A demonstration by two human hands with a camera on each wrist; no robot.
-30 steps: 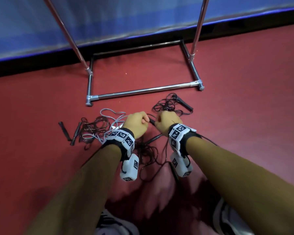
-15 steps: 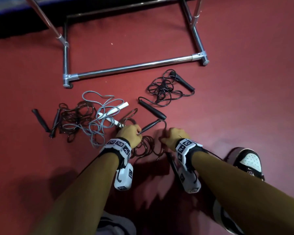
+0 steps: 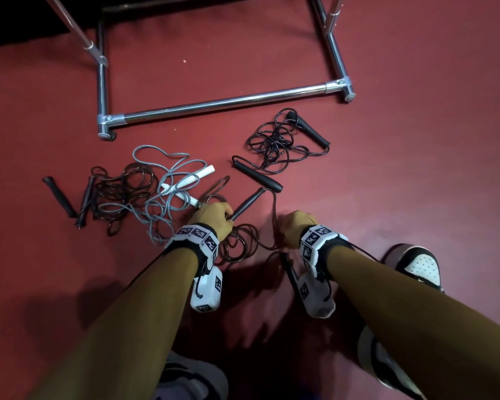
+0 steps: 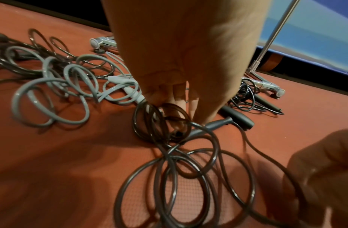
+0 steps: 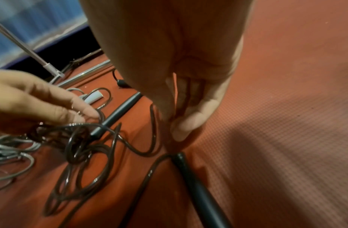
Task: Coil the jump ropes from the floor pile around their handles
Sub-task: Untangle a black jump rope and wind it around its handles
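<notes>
A black jump rope [image 3: 238, 245] lies in tangled loops on the red floor between my hands. My left hand [image 3: 211, 216] grips some of its loops [image 4: 169, 121], beside one slim black handle [image 3: 247, 202] [image 4: 208, 125]. My right hand [image 3: 296, 226] pinches the cord [image 5: 153, 123] between thumb and fingers. The other handle [image 5: 200, 194] lies on the floor just under that wrist. Both hands are low, close to the floor, about a hand's width apart.
A grey rope with white handles [image 3: 182, 183] and a dark rope with black handles [image 3: 116, 194] lie to the left. Another black rope [image 3: 280, 142] sits further out. A chrome rack base [image 3: 225, 102] stands beyond. My shoe [image 3: 416, 267] is at the right.
My hands have come down from a raised, close-together hold to the floor and moved apart. The view has tilted down. Little has moved in the last half second.
</notes>
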